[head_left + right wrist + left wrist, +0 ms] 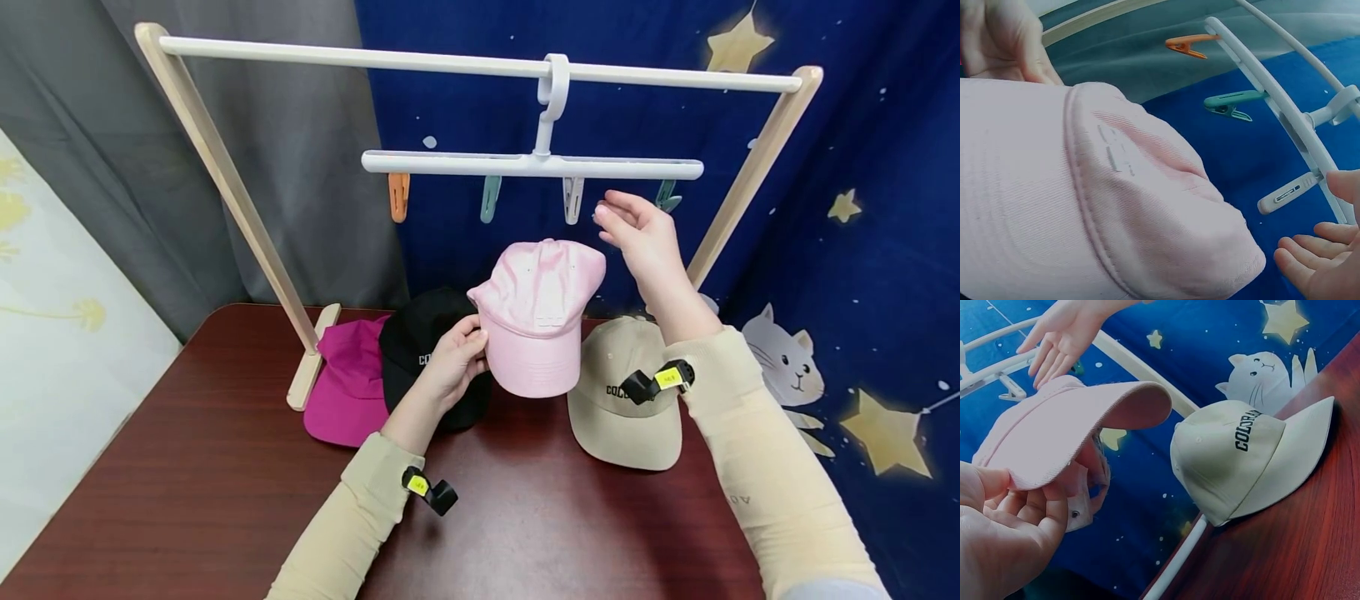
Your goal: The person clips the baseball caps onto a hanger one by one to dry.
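Observation:
My left hand pinches the edge of a pink baseball cap where its brim meets the crown. The cap is held in the air, brim down, below a white clip hanger. In the left wrist view, the thumb lies over the brim and the fingers curl beneath it. Up to the right, my right hand holds nothing, its fingers loosely extended beside the white clip. The right wrist view shows those fingers apart from both clip and cap.
An orange clip and green clips also hang from the hanger, which hooks over a white rod on a wooden stand. On the table lie a magenta cap, a black cap and a beige cap.

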The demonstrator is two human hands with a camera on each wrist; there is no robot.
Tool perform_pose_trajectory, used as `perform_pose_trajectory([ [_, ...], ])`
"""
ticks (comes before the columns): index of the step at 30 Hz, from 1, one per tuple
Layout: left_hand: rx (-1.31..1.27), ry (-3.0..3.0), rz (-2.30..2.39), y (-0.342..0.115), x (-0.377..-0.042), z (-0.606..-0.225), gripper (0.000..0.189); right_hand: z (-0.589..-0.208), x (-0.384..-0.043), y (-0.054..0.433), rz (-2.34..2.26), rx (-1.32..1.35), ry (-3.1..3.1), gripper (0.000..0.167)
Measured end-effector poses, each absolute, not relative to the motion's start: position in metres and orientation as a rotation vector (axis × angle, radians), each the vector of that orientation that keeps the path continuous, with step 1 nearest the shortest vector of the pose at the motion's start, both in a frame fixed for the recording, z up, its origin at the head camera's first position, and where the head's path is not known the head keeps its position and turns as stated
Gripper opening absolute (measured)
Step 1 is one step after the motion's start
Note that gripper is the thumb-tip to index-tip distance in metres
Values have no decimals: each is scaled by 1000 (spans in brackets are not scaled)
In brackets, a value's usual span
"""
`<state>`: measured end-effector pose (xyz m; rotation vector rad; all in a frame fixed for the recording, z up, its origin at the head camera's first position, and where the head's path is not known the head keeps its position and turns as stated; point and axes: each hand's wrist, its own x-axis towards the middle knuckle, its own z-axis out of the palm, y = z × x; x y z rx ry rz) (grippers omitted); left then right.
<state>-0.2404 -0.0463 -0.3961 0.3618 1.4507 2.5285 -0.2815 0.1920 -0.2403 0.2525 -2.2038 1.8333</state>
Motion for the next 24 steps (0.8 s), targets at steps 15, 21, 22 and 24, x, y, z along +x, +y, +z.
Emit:
perform_pose_trajectory([
  [15,373,1425,2546,-48,-239,-397,17,-241,-300,176,1977,245,-2205,51],
  [21,377,1426,2546,-48,-238,-398,17,-242,-302,173,2032,251,-2204,49],
  [22,377,1425,2548,-48,-238,-398,18,-243,-302,173,2036,254,-2198,49],
  [24,374,1423,2551,-48,-238,-398,18,-243,-303,173,2037,270,-2189,48],
])
